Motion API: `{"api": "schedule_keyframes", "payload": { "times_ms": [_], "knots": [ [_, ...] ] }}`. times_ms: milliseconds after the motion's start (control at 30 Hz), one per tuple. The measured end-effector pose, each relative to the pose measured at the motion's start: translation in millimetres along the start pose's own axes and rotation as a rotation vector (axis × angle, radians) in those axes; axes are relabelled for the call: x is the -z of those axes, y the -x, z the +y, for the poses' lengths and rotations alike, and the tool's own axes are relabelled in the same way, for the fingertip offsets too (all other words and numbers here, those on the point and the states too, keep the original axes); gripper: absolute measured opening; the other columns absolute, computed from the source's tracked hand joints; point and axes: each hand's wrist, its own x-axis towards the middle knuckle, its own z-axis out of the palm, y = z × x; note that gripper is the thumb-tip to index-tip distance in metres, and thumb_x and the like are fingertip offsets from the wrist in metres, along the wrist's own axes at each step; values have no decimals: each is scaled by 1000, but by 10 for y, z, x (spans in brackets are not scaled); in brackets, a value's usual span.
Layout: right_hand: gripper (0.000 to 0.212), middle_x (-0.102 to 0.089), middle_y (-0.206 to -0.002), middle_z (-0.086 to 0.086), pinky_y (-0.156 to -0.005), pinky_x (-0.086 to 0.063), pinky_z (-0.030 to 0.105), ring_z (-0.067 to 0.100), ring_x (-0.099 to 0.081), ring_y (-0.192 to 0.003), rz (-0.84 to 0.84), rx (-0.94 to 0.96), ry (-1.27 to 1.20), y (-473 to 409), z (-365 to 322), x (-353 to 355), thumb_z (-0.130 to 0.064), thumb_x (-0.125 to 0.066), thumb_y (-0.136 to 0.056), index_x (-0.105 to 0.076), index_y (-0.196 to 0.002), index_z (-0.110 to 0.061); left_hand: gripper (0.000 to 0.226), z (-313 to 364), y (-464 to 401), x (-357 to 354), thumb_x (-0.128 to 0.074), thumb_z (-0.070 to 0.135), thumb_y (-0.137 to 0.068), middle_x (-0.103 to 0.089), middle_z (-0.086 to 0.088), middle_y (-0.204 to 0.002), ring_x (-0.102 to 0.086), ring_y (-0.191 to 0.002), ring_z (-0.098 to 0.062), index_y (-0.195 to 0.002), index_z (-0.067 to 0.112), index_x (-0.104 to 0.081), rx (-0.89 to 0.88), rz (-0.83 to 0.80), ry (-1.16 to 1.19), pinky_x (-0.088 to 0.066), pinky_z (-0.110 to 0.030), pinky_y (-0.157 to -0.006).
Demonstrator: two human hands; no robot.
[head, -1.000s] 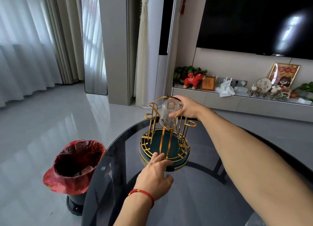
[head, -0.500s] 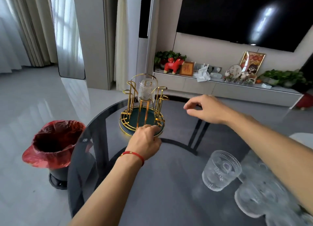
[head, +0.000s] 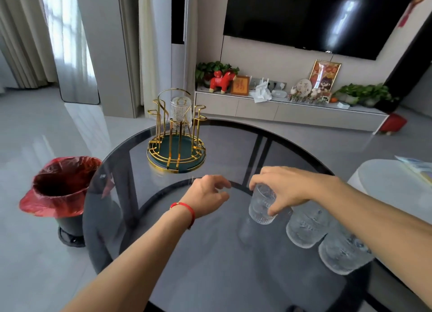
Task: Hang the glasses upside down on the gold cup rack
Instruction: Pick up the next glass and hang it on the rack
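Observation:
The gold cup rack (head: 175, 145) with a dark green base stands at the far left of the round glass table (head: 210, 253). One ribbed clear glass (head: 180, 112) hangs upside down on a rear peg. My right hand (head: 287, 190) grips the top of another ribbed glass (head: 260, 206) near the table's middle right. Two more glasses (head: 308, 227) (head: 343, 253) stand upright to its right, partly under my forearm. My left hand (head: 208, 194) hovers above the table with its fingers loosely curled, holding nothing, a short way in front of the rack.
A bin with a red liner (head: 59, 187) stands on the floor left of the table. A white round table (head: 392, 185) sits at the right. Behind are a low TV cabinet (head: 289, 113) with ornaments and a wall television (head: 327, 17).
My right hand let go of the hung glass, drew back toward me and closed on a glass on the table. My left hand came off the rack's base.

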Motion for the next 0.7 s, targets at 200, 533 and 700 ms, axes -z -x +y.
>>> {"api": "schedule_keyframes", "payload": {
  "times_ms": [200,533,700],
  "knots": [
    [61,-71,-102,-8,-84,-58,40,11,-66,-94,315,13,-604,-52,-34,96,-58,-88,-58,-62,-113,-54,36,107,31,61,-53,43,-96,-66,-18,-114,-72,-94,-35,-121,18,-63,296,-126,551,-63,-44,-82],
    [109,-58,-144,-6,-91,-52,38,19,-61,-124,492,27,-278,-471,-549,78,-67,-73,-64,-19,-154,-40,75,46,-116,261,-80,47,-74,-65,-11,-120,-69,-81,-22,-139,22,-50,170,196,566,-57,-30,-62],
    [107,-60,-146,-3,-98,-53,39,25,-60,-129,502,44,-405,-733,-656,195,-56,-77,-67,-26,-159,-38,75,-8,-139,383,-76,54,-70,-68,-4,-103,-70,-83,-16,-137,30,-50,-19,278,464,-61,-31,-71]
  ]
}}
